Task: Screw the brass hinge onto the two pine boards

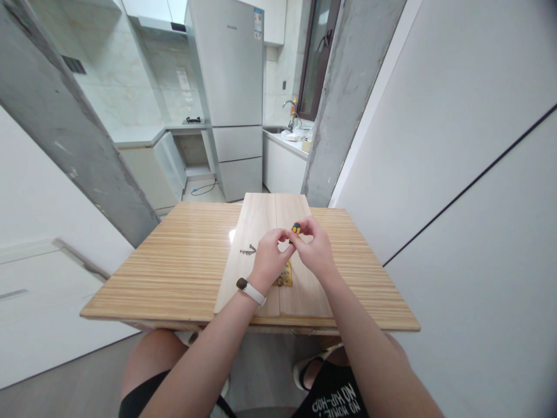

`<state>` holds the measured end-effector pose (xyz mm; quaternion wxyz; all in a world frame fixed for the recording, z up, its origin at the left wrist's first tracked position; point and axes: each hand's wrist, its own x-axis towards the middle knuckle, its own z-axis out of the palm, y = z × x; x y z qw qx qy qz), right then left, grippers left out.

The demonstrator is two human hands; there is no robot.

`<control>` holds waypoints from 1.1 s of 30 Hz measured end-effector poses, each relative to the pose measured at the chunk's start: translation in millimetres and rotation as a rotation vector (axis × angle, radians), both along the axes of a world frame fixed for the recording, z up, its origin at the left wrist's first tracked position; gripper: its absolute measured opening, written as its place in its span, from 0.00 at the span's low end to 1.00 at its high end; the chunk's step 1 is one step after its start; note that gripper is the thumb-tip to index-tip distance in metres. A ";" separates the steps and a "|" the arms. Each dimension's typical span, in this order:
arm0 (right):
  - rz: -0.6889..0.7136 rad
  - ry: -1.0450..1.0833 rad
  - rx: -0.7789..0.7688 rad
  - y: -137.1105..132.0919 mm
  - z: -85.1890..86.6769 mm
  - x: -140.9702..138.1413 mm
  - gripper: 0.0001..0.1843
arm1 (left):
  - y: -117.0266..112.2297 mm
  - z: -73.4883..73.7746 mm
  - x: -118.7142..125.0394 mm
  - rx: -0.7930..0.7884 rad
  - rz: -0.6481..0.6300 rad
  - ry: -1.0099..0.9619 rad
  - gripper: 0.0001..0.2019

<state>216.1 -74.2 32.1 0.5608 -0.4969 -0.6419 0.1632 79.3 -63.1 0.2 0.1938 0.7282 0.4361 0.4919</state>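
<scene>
Near the frame's centre, the right hand [315, 247] grips a stubby yellow-and-black handle [296, 228]; the left hand [273, 255] has its fingertips drawn in at the handle's lower end, though I cannot tell what they pinch. Working there, it seems best to steady the lower end while the right fingers turn or seat it squarely. Just below, a brass-coloured plate [286, 278] lies by the seam of two pale boards [261, 217]; keep wrists off it. Dark screws [248, 251] left of centre, and the table [174, 261] beneath, deserve clear elbow room.
</scene>
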 end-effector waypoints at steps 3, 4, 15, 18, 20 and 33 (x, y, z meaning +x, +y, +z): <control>-0.017 0.011 0.000 -0.5 1.8 -4.2 0.08 | -0.3 0.1 1.6 -0.015 0.010 0.001 0.02; -0.017 0.012 -0.002 -0.1 1.9 -5.0 0.08 | 0.0 0.0 1.4 -0.017 0.012 -0.003 0.02; 0.182 0.031 -0.062 4.4 5.6 5.5 0.20 | 4.3 -3.0 -2.0 0.045 -0.052 0.035 0.03; 0.304 0.046 -0.089 4.2 8.3 11.0 0.21 | 5.6 -3.3 -3.6 0.059 -0.102 0.033 0.04; 0.373 0.061 -0.121 4.6 9.0 14.4 0.21 | 7.3 -3.6 -6.1 0.052 -0.134 0.030 0.06; 0.387 0.125 -0.159 7.8 3.5 12.2 0.15 | 14.3 -8.4 -12.3 -0.067 -0.196 0.032 0.07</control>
